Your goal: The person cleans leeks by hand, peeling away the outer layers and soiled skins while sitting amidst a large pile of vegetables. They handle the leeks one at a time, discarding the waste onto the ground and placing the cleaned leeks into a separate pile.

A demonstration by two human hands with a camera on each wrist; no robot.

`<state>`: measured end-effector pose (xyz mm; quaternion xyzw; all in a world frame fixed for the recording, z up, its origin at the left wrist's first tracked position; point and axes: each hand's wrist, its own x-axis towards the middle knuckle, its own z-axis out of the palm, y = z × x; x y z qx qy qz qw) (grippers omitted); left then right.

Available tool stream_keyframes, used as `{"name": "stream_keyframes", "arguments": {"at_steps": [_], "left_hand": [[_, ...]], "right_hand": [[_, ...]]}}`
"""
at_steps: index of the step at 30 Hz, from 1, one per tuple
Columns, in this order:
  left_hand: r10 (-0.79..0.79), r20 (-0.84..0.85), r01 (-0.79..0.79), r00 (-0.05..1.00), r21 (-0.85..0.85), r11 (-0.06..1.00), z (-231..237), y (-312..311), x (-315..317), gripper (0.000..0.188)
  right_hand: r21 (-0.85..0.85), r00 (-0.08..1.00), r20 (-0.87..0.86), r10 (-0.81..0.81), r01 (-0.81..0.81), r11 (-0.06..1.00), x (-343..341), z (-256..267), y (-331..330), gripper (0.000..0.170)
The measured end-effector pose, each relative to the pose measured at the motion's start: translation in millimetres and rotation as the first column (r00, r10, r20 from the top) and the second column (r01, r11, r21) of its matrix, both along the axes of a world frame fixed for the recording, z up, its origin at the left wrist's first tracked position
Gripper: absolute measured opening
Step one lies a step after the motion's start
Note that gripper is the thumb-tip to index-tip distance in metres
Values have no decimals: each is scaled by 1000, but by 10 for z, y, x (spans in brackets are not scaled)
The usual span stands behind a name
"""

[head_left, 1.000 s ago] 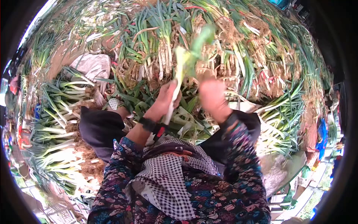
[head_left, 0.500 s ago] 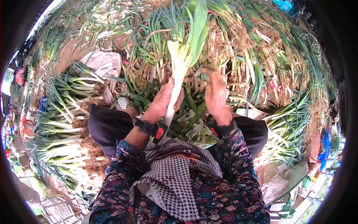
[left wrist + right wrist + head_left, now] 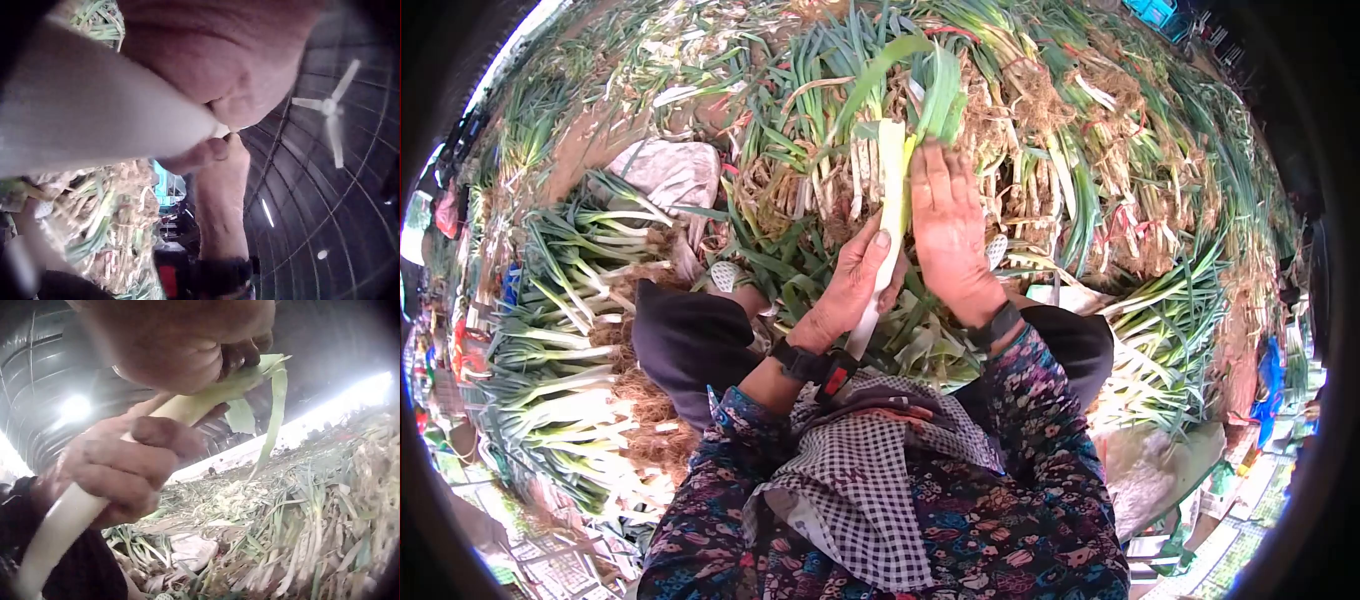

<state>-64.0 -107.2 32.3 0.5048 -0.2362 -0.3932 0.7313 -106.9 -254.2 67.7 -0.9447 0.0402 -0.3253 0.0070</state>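
A leek (image 3: 889,190) with a long white stalk and pale green top leans upward in front of the person in the head view. Their left hand (image 3: 856,272) grips its white shaft, the thumb lying along the near side. The right hand (image 3: 948,225), back facing up, lies against the green upper part. In the right wrist view, the fingers of that hand (image 3: 206,350) bend over the leek (image 3: 194,406), while a leaf strip (image 3: 275,412) hangs down beyond. The white stalk (image 3: 106,106) fills much of the left wrist view. The right thumb is hidden in the head view.
Bundled leeks with brown roots (image 3: 1000,110) stand across the front. Cleaned leeks lie in a row at left (image 3: 570,340), with more (image 3: 1165,335) at right. A whitish sack (image 3: 665,175) sits front left. Loose leaves (image 3: 920,335) cover the ground between the person's knees.
The right hand was blurred beside the leek, then drew back lower right; now it lies against the upper leek. The leek's leaves have bent over. The left hand keeps its grip throughout.
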Motion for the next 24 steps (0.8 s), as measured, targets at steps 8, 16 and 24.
{"name": "stream_keyframes", "arguments": {"at_steps": [8,16,24], "left_hand": [[0,-107,1,994,4,1000,-117,9,148,49],[196,-240,-255,951,-245,935,87,-230,893,48],[416,-169,-448,894,-340,827,304,13,1360,35]], "right_hand": [[-102,833,56,-550,553,827,85,54,-1337,32],[967,947,-17,321,-66,246,-525,-760,-156,19],[756,929,13,369,-250,605,-533,-233,758,58]]}}
